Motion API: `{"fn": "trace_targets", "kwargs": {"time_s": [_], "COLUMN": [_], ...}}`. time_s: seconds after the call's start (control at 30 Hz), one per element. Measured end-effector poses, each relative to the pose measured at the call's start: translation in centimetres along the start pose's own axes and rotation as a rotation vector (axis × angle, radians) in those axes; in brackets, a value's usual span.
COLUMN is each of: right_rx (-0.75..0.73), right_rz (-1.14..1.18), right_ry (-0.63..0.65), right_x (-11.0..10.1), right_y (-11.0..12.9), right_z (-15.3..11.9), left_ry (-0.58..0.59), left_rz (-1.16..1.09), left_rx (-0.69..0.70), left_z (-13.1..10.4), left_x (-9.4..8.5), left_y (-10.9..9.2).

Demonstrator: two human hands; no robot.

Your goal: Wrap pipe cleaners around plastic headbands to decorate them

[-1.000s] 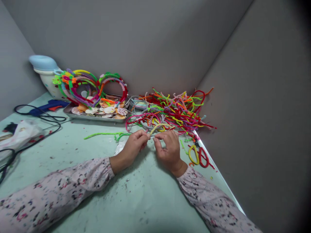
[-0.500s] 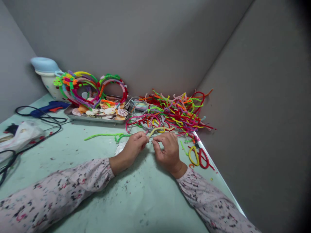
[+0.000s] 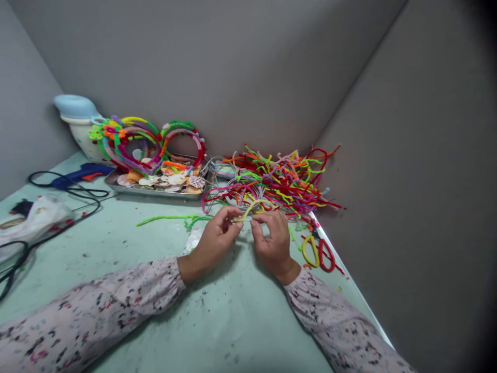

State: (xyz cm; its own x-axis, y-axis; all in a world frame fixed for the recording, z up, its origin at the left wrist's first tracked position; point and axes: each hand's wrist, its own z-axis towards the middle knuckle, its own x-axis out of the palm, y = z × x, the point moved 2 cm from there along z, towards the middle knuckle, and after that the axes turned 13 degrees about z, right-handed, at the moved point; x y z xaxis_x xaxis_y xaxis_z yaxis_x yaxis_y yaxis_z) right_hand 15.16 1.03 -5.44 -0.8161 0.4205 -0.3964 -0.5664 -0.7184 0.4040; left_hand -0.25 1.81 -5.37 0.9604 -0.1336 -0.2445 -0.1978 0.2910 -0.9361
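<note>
Near the middle of the table, my left hand [image 3: 218, 235] pinches one end of a pale yellow fuzzy stem [image 3: 249, 208], which arches up and to the right. My right hand [image 3: 271, 239] is just to its right, thumb and index finger pressed close around the end of a thin pale wire or strand too small to make out. The two hands do not touch. Behind them lies a tangled heap of coloured fuzzy stems [image 3: 287, 178]. Green stems [image 3: 166, 218] lie left of my left hand, beside a small clear packet [image 3: 193, 240].
A metal tray [image 3: 155, 194] of shells stands at the back left, with colourful wrapped hoops [image 3: 182, 127] on it. Farther left are a blue-lidded container [image 3: 83, 129], a blue glue gun [image 3: 77, 175], black cables and a plastic bag [image 3: 42, 220]. Yellow and red loops [image 3: 310, 252] lie right.
My left hand has opened its grip slightly and turned, showing more of the yellow stem's end. My right hand has shifted slightly right.
</note>
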Motion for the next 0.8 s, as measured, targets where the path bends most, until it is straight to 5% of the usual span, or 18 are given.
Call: {"fn": "trace_targets", "kwargs": {"time_s": [0.37,0.8], "right_rx": [-0.01,-0.034], "right_rz": [0.014,0.023], "right_ry": [0.015,0.031], "right_x": [0.0,-0.1], "right_y": [0.1,0.2], "right_z": [0.0,0.0], "left_ry": [-0.056,0.002], "left_rz": [0.221,0.223], "left_rx": [0.115,0.036], "left_z": [0.5,0.6], "left_x": [-0.1,0.0], "left_y": [0.4,1.1]}}
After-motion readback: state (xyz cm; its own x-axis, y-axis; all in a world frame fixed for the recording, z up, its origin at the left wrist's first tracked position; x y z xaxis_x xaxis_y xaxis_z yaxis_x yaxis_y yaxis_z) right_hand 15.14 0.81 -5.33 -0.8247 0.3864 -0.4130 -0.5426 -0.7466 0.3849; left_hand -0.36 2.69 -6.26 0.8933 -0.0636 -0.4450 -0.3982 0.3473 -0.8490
